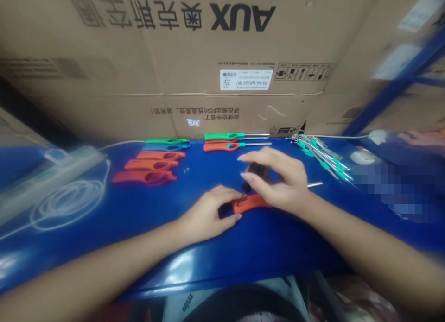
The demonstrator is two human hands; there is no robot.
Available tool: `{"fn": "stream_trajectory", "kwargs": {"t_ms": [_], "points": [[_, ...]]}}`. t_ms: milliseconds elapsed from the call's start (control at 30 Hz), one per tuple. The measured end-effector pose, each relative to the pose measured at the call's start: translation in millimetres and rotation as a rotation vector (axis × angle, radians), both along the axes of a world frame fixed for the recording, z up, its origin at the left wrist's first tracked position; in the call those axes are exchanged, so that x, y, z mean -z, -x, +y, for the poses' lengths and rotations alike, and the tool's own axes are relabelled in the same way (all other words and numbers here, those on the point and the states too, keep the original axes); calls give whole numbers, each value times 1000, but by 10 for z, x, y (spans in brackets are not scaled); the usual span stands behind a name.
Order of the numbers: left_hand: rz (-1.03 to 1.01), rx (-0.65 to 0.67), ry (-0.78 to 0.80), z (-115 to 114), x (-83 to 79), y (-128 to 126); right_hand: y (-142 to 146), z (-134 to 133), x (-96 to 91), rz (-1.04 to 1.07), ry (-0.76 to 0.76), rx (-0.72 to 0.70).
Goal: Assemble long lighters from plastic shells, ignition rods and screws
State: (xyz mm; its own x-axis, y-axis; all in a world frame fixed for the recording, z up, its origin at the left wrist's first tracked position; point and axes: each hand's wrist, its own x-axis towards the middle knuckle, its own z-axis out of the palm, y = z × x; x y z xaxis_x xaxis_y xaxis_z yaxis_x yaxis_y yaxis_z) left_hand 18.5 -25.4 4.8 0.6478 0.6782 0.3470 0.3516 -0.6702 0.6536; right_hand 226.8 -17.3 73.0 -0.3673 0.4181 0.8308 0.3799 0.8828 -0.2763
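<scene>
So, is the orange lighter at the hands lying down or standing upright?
Lying down: the orange lighter runs sideways along the blue table, from the left hand to beneath the right hand.

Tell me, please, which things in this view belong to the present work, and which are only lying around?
Apparently in the work:
orange lighter, in left hand
black tool, in right hand
loose lighter handles
teal-and-metal lighter tubes
lighters with tubes

Probably only around it:
coiled white cable
power strip
AUX cardboard box, standing behind
</scene>
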Motion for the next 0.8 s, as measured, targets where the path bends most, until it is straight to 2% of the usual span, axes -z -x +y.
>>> {"fn": "stream_trajectory", "kwargs": {"t_ms": [67,100,233,267,400,433,467,567,600,633,733,800], "points": [[-8,5,-5,-1,7,3,-13,2,3,-21,-149,59],[-9,9,-2,-1,7,4,-16,-2,-1,-36,-156,51],[14,15,17,0,1,7,-6,-18,-26,-33,140,-86],[16,11,17,1,2,7,-6,-15,-27,-27,153,-85],[-2,-3,3,3,8,12,-27,9,-13,-53,-148,52],[-3,-1,3,2,6,13,-28,11,-10,-62,-166,51],[-2,1,7,2,3,14,-24,10,-8,-63,-124,26],[8,7,20,0,-6,15,4,1,-10,-14,143,-94],[9,7,21,0,-7,15,10,-1,-12,1,178,-102],[8,7,20,0,-6,15,10,-1,-14,12,151,-82],[-4,7,8,5,1,14,-15,1,-25,-21,-109,37],[-8,10,4,9,2,11,-31,-4,-38,-58,-137,19]]}}
